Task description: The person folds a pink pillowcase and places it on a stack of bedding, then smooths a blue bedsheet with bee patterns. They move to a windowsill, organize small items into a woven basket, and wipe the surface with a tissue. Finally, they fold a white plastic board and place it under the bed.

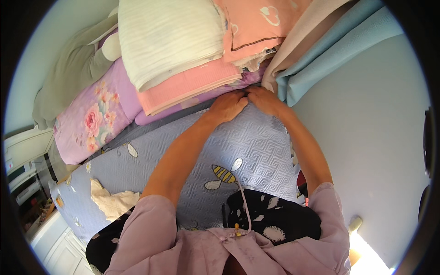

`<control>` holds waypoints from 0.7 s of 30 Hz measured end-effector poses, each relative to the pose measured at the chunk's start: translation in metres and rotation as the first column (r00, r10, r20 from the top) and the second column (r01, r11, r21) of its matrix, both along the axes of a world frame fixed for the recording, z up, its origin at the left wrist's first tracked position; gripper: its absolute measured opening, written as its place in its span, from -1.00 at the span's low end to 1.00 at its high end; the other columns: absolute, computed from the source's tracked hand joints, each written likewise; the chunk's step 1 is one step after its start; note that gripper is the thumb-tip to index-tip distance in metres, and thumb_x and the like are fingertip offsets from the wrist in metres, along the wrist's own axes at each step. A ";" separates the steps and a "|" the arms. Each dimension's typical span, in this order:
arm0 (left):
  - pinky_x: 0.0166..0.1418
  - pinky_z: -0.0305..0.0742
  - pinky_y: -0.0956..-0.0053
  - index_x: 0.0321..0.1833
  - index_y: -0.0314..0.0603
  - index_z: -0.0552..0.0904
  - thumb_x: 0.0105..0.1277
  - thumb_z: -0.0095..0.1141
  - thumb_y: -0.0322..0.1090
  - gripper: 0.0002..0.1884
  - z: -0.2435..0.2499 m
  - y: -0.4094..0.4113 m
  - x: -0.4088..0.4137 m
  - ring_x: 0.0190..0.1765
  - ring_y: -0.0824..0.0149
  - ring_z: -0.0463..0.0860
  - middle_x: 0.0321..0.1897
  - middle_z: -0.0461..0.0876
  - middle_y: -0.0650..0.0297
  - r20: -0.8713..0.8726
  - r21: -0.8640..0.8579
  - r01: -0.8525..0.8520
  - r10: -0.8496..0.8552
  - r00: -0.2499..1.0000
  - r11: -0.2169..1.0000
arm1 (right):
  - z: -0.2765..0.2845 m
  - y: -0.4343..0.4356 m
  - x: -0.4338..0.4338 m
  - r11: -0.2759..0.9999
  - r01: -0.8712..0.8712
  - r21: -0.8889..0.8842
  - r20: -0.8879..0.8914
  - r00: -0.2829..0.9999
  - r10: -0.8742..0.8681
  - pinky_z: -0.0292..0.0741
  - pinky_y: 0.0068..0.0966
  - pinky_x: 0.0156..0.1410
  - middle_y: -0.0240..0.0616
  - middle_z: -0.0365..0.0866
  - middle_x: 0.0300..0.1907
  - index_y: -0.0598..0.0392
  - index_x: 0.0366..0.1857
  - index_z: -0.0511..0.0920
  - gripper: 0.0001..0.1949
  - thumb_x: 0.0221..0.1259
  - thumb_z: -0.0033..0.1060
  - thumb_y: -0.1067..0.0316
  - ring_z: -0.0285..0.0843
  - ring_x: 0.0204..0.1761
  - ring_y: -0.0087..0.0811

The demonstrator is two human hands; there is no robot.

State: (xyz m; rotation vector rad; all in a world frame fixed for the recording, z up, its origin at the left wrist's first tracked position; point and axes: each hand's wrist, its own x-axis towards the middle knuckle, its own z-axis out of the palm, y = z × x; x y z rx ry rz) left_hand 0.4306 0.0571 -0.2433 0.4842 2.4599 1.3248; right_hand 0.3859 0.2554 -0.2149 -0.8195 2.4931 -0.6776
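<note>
Both of my hands reach to the far right corner of a blue quilted bed cover point(240, 141) printed with bees. My left hand point(229, 106) lies on the cover's far edge, fingers curled and their tips tucked out of sight. Close beside it, nearly touching, my right hand point(264, 99) bends over the same edge near the curtain; what its fingers hold is hidden. Just beyond the hands lie a purple floral quilt point(113, 110), a folded pink blanket point(192, 86) and a folded white cloth point(172, 41). A dark grey strip of fabric shows between cover and quilt.
An orange pillow point(254, 24) rests at the far side. Pink and blue curtains point(319, 51) hang beside the right wall point(364, 120). A crumpled cream cloth point(115, 202) lies on the cover at left. A grey-green fabric bundle point(68, 72) and white cabinets point(68, 251) stand further left.
</note>
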 end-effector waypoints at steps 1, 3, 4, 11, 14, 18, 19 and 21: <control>0.28 0.49 0.05 0.12 -0.36 0.63 0.51 -0.21 -0.03 -0.48 0.011 -0.002 0.002 0.17 -0.14 0.63 0.09 0.67 -0.16 0.062 -0.036 -0.025 0.027 0.998 0.999 | -0.002 -0.003 -0.006 0.992 -0.067 0.105 0.017 0.998 0.065 0.52 -0.07 0.22 0.16 0.66 0.04 0.30 -0.10 0.59 -0.71 0.45 -0.14 0.32 0.63 0.13 0.08; 0.25 0.50 0.00 0.11 -0.36 0.64 0.54 -0.21 -0.01 -0.47 0.022 -0.002 0.011 0.13 -0.16 0.65 0.07 0.68 -0.18 0.103 -0.120 -0.092 0.104 0.989 0.989 | -0.009 -0.003 -0.007 0.955 -0.125 0.268 0.025 0.992 0.123 0.52 -0.03 0.22 0.18 0.66 0.01 0.27 -0.16 0.58 -0.73 0.43 -0.18 0.36 0.61 0.15 0.09; 0.21 0.52 -0.04 0.05 -0.35 0.67 0.55 -0.22 0.00 -0.47 0.024 -0.001 0.012 0.07 -0.18 0.67 0.01 0.71 -0.19 0.069 -0.176 -0.138 0.152 0.986 0.975 | -0.016 0.002 -0.011 0.942 -0.113 0.317 -0.001 0.993 0.120 0.51 -0.02 0.23 0.19 0.65 0.01 0.26 -0.15 0.57 -0.74 0.42 -0.20 0.38 0.59 0.17 0.09; 0.25 0.52 -0.06 0.01 -0.32 0.72 0.58 -0.35 0.00 -0.42 0.030 -0.062 0.036 0.09 -0.16 0.71 0.01 0.72 -0.18 0.213 -0.539 -0.176 0.335 0.918 0.824 | -0.001 -0.001 0.011 0.980 0.197 0.001 -0.025 0.980 -0.197 0.47 -0.11 0.25 0.17 0.63 0.13 0.28 -0.02 0.57 -0.61 0.59 -0.20 0.13 0.57 0.15 0.15; 0.33 0.46 -0.05 0.09 -0.20 0.73 0.54 -0.31 -0.10 -0.50 0.012 -0.112 0.049 0.22 -0.12 0.67 0.12 0.70 -0.15 0.336 -0.550 -0.082 0.310 0.889 0.831 | 0.003 -0.001 -0.014 0.926 0.036 0.377 0.270 0.952 -0.147 0.40 -0.18 0.35 0.19 0.59 0.23 0.27 0.09 0.60 -0.46 0.60 -0.28 -0.04 0.51 0.26 0.18; 0.43 0.41 0.13 0.15 -0.19 0.70 0.49 -0.23 -0.10 -0.52 0.004 -0.161 0.063 0.32 -0.09 0.60 0.24 0.64 -0.12 0.430 -0.499 -0.062 0.309 0.848 0.864 | -0.001 0.001 -0.030 0.879 0.101 0.465 0.471 0.813 -0.343 0.27 -0.26 0.51 0.12 0.47 0.42 0.21 0.34 0.52 -0.30 0.48 -0.25 -0.22 0.39 0.46 0.03; 0.45 0.40 0.17 0.15 -0.20 0.69 0.48 -0.20 -0.08 -0.52 0.010 -0.170 0.069 0.34 -0.07 0.58 0.26 0.63 -0.10 0.456 -0.494 -0.164 0.415 0.787 0.854 | -0.001 -0.004 -0.032 0.857 0.113 0.503 0.462 0.803 -0.378 0.23 -0.28 0.53 0.09 0.44 0.45 0.21 0.37 0.49 -0.27 0.45 -0.24 -0.25 0.36 0.49 -0.01; 0.49 0.35 0.20 0.15 -0.18 0.69 0.45 -0.17 -0.04 -0.52 -0.023 -0.209 0.073 0.36 -0.01 0.57 0.30 0.60 -0.08 0.475 -0.445 0.010 0.227 0.850 0.895 | 0.005 -0.015 -0.035 0.805 0.131 0.578 0.437 0.784 -0.441 0.17 -0.32 0.57 0.04 0.38 0.51 0.22 0.44 0.43 -0.20 0.39 -0.22 -0.31 0.29 0.54 -0.08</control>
